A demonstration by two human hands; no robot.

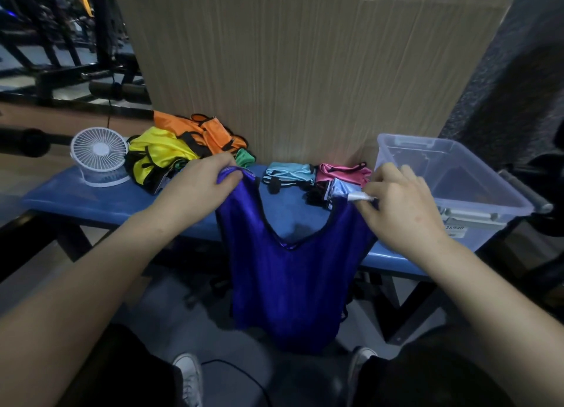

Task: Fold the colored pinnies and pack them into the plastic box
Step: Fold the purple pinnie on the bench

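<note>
Head view: both hands hold one blue pinny (287,272) up by its shoulder straps in front of the blue bench (116,199). Left hand (201,184) grips the left strap, with fingers curled round the bunched fabric. Right hand (399,205) pinches the right strap near a white label, fingers curled. The hands are well apart, with the V-shaped neckline spread between them. The body of the blue pinny hangs down past the front edge of the bench toward the floor.

On the bench top, behind the left hand, lies a loose heap: a yellow pinny (158,156), an orange pinny (201,132) and a green pinny (244,158), partly hidden. Between the hands, further back, lie a folded light blue pinny (290,171) and, just beside it, a folded pink pinny (341,171). A clear plastic box (476,193) stands open at the right end of the bench. A white fan (99,155) stands at the left end.
</note>
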